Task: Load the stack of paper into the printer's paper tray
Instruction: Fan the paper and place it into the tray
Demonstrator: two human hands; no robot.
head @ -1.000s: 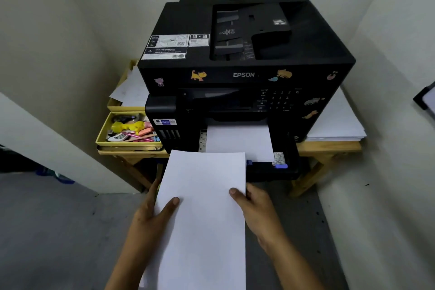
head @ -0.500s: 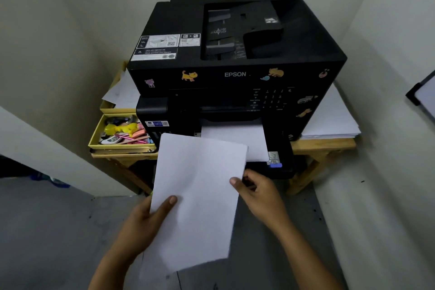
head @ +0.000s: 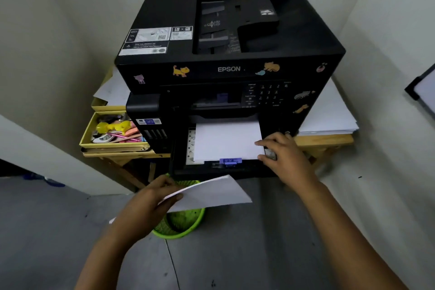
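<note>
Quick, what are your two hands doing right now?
Left hand: closed, holding the stack of paper.
Right hand: holding nothing, fingers on the right edge of the paper in the tray.

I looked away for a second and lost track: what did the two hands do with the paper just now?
The right hand let go of the paper stack and reached forward to the right edge of the paper in the printer's tray. The left hand now holds the stack alone and has swung it down and flatter, over a green basket. The printer and the paper in its tray stayed put.
</note>
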